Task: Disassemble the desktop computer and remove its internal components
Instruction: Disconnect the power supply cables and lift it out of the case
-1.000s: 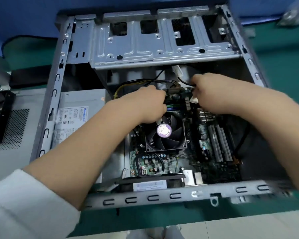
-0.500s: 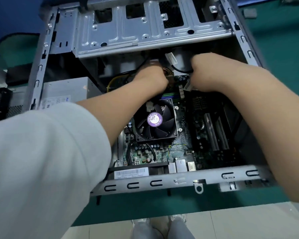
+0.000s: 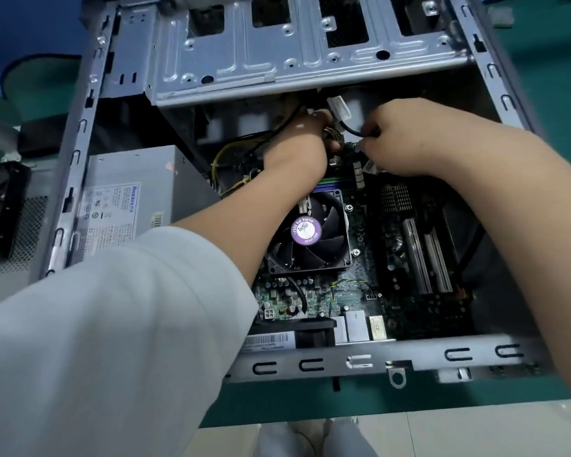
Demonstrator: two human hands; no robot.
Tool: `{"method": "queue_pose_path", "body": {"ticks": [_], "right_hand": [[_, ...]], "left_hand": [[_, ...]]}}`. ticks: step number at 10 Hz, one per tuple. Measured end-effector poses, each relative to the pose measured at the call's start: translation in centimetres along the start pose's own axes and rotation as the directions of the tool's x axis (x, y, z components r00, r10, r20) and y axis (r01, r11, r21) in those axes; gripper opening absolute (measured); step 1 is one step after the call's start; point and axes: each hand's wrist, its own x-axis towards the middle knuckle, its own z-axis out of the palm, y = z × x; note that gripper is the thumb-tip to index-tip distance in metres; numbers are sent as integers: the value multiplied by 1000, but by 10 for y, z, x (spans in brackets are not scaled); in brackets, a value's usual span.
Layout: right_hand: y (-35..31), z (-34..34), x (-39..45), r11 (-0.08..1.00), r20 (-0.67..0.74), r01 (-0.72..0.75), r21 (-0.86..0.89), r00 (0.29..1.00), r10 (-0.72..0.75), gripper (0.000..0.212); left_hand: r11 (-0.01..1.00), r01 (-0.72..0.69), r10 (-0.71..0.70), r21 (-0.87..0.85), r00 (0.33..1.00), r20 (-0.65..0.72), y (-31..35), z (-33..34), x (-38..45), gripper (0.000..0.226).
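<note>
The open desktop case (image 3: 310, 361) lies on its side with the motherboard (image 3: 353, 291) exposed. A black CPU fan (image 3: 307, 240) with a purple label sits in the middle. My left hand (image 3: 297, 146) reaches in above the fan and grips a bundle of power wires (image 3: 332, 133) at the board's far edge. My right hand (image 3: 406, 140) is beside it, fingers curled around a black cable (image 3: 350, 129) that leads to a white connector (image 3: 338, 108). The fingertips of both hands are hidden.
A grey power supply (image 3: 129, 189) fills the case's left side, with yellow and black wires (image 3: 231, 156) running from it. The metal drive cage (image 3: 277, 51) spans the far end. A removed side panel (image 3: 17, 225) lies to the left on the green mat (image 3: 409, 404).
The view has dropped closer to the case. Both hands have reached slightly deeper toward the board's far edge, staying on the cables.
</note>
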Motion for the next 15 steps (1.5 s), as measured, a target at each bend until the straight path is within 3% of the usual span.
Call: {"method": "queue_pose_path", "body": {"ticks": [2, 4, 5, 6, 7, 10, 12, 13, 15], "right_hand": [[3, -2, 2, 998, 0, -40, 43, 999, 40, 20], [4, -2, 5, 998, -8, -52, 45, 999, 53, 19], [5, -2, 5, 996, -9, -59, 61, 998, 59, 17], [6, -3, 5, 995, -16, -68, 76, 997, 69, 18], [5, -4, 4, 995, -12, -73, 69, 997, 74, 18], [3, -4, 3, 993, -22, -85, 79, 996, 87, 20], [3, -4, 2, 992, -14, -82, 101, 996, 83, 19], [3, -5, 2, 991, -12, -85, 104, 996, 86, 20], [2, -6, 0, 991, -14, -86, 104, 996, 88, 17]], "left_hand": [[1000, -3, 4, 26, 998, -67, 10, 0, 9, 24], [995, -79, 80, 63, 997, -6, 7, -4, 9, 31], [995, 46, -44, -87, 999, 18, 9, -2, 13, 17], [988, 78, -67, -131, 994, 84, 9, -1, 16, 5], [995, -27, 38, -93, 993, 115, 8, -5, 18, 10], [987, 3, 21, -163, 989, 146, 5, -3, 23, 17], [994, -43, 57, -101, 989, 138, 4, -4, 20, 6], [998, -30, 33, -58, 998, 45, 1, 1, 19, 16], [990, -140, 139, 8, 986, 96, 3, 0, 19, 26]]}}
